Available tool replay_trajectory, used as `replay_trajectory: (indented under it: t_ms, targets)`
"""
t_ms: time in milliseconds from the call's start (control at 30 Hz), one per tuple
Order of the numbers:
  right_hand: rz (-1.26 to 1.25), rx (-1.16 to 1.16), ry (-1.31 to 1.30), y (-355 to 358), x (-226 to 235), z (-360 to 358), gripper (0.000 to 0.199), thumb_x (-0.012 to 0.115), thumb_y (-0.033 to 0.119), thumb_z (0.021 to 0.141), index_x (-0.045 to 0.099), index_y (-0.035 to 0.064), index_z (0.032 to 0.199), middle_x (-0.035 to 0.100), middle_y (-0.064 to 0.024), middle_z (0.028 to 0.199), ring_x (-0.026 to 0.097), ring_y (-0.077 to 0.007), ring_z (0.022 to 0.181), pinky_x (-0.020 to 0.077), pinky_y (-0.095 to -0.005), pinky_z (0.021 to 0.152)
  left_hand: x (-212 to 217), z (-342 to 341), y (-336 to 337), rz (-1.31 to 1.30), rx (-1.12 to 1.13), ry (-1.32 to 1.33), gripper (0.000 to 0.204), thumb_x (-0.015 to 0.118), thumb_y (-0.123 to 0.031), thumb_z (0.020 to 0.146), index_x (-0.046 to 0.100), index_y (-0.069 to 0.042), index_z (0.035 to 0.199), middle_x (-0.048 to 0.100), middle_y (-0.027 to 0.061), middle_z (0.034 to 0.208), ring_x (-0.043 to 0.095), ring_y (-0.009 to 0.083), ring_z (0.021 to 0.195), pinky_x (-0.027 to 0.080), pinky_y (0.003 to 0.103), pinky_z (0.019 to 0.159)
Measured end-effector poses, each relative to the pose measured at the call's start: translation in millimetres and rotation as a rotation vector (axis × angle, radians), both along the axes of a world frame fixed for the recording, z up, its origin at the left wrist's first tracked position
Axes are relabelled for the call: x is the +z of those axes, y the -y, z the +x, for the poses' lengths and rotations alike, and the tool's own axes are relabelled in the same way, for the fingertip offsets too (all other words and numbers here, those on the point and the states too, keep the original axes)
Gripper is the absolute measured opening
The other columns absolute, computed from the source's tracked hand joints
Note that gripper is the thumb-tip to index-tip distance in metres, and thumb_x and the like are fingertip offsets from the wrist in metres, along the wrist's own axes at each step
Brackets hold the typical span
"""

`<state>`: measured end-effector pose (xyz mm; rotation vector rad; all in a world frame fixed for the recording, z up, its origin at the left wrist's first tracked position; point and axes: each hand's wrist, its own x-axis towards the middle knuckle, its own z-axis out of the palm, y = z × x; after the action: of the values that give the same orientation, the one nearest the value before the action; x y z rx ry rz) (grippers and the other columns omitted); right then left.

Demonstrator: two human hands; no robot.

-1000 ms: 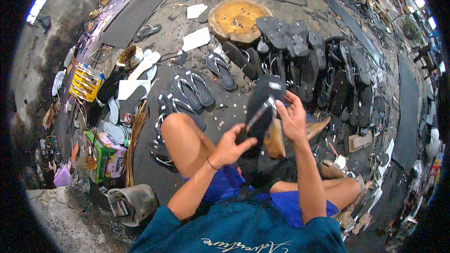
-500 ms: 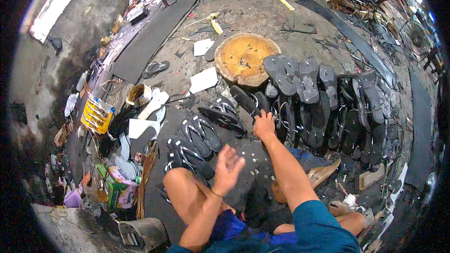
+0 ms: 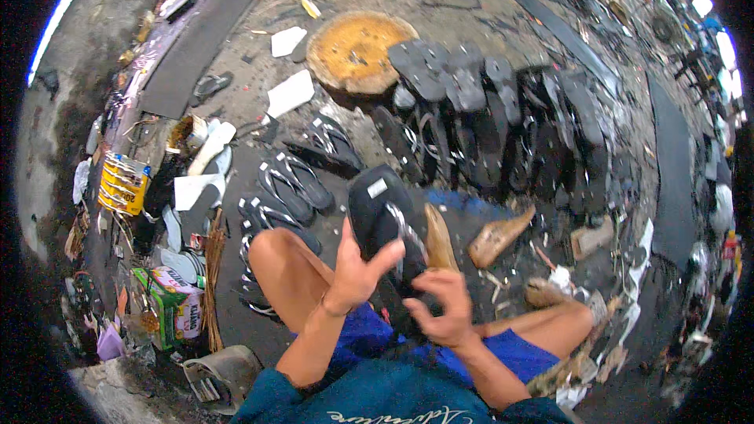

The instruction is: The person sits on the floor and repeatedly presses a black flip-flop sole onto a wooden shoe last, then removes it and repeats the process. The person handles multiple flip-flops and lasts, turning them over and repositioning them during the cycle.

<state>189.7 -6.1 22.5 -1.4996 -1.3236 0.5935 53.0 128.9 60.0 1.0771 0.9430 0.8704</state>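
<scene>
A black flip-flop [image 3: 375,210] with a patterned black-and-white strap and a small white label stands tilted in front of me, toe end up. My left hand [image 3: 355,273] grips its side, the thumb across the top and the fingers partly hidden behind the sole. Around the lower, heel end curl the thumb and fingers of my right hand [image 3: 444,306], somewhat blurred. Beside my left knee lie several like flip-flops [image 3: 289,185] in pairs. A dense row of dark flip-flops [image 3: 491,145] stands and leans beyond my hands.
A round wooden block [image 3: 357,51] sits behind the row. Wooden foot-shaped pieces [image 3: 503,237] lie at the right. On the left are a yellow container [image 3: 123,184], a green and pink box [image 3: 166,306], a bundle of sticks [image 3: 214,283] and a grey bucket [image 3: 224,377].
My right hand has drawn a flip-flop from the row's left end back toward my lap. My left hand, free before, now grips it. The view has shifted.
</scene>
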Motion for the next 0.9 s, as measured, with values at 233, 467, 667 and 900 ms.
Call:
replay_trajectory:
  t_ms: [233, 467, 667, 900]
  targets:
    - [-0.171, 0.172, -0.454, 87, 77, 28, 0.060, 0.083, 0.022, 0.079, 0.058, 0.0010, 0.129, 0.065, -0.0162, 0.121, 0.061, -0.0320, 0.115, 0.0470, -0.0439, 0.103, 50, -47, 90, 0.137, -0.727, -0.025, 0.040, 0.078, -0.004, 0.083, 0.062, 0.000, 0.119, 0.069, 0.0132, 0.119, 0.066, 0.0240, 0.111, 0.051, 0.036, 0.097]
    - [-0.221, 0.415, -0.317, 131, 87, 14, 0.054, 0.078, 0.009, 0.075, 0.064, 0.0035, 0.127, 0.065, -0.0146, 0.126, 0.066, -0.0310, 0.113, 0.0536, -0.0420, 0.096, 77, -66, 137, 0.127, -0.753, -0.138, 0.048, 0.084, -0.007, 0.075, 0.065, 0.002, 0.117, 0.068, 0.0167, 0.122, 0.067, 0.0324, 0.114, 0.052, 0.041, 0.099]
    - [-0.136, 0.392, -0.181, 160, 68, -1, 0.052, 0.078, 0.008, 0.069, 0.066, 0.0053, 0.120, 0.066, -0.0121, 0.121, 0.062, -0.0323, 0.117, 0.0527, -0.0425, 0.098, 66, -93, 154, 0.241, -0.859, -0.290, 0.048, 0.083, -0.003, 0.071, 0.067, 0.002, 0.115, 0.068, 0.0169, 0.124, 0.068, 0.0323, 0.113, 0.054, 0.041, 0.100]
    - [-0.050, 0.598, -0.540, 93, 32, 3, 0.046, 0.085, 0.027, 0.075, 0.063, 0.0081, 0.111, 0.062, -0.0102, 0.120, 0.053, -0.0307, 0.128, 0.0403, -0.0460, 0.109, 66, -88, 151, 0.361, -0.535, -0.370, 0.030, 0.083, -0.001, 0.074, 0.072, 0.002, 0.102, 0.075, 0.0144, 0.106, 0.073, 0.0240, 0.098, 0.057, 0.035, 0.089]
